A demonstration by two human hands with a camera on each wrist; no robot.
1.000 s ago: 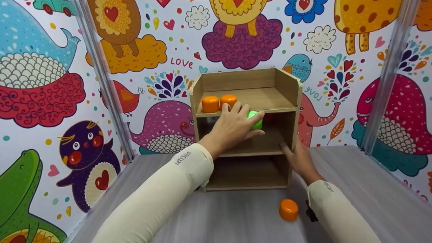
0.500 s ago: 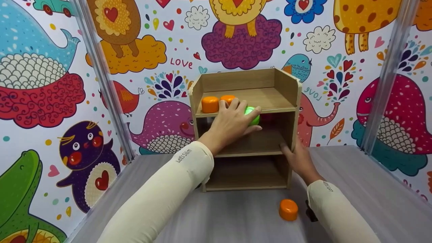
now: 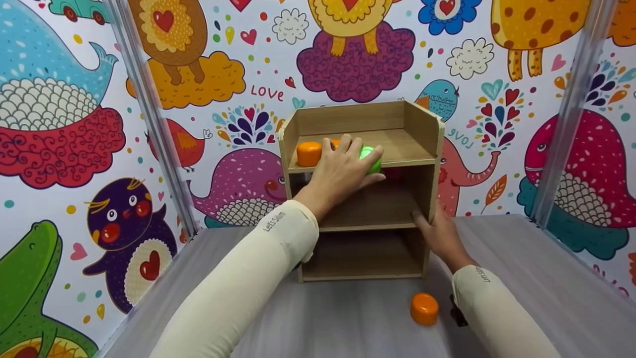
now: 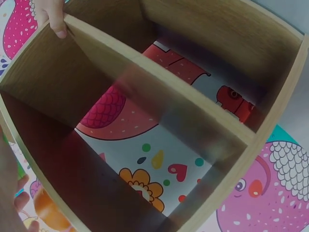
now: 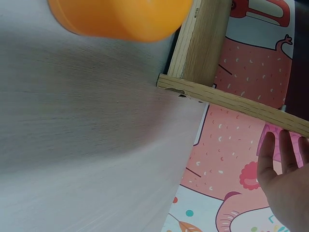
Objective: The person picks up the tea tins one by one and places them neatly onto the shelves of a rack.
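My left hand (image 3: 340, 171) grips a small, shiny green rounded object (image 3: 370, 158) between thumb and fingers, at the front edge of the top level of a wooden shelf (image 3: 372, 227). Just left of the hand, an orange rounded, flat-topped piece (image 3: 309, 154) sits on that level; a second orange piece (image 3: 335, 143) is mostly hidden behind my fingers. With the thumb inside and the fingers along the outer face, my right hand (image 3: 442, 236) holds the shelf's right side panel. The right wrist view shows those fingers (image 5: 267, 152) against the panel.
Another orange piece (image 3: 425, 309) stands on the grey table (image 3: 348, 318), in front of the shelf's right corner and near my right sleeve. The shelf has an open middle and bottom level. Walls with cartoon print (image 3: 238, 184) and metal posts (image 3: 154, 119) enclose the table.
My left hand has risen slightly with the green object, from in front of the middle level to the top level's edge. The right hand stays put.
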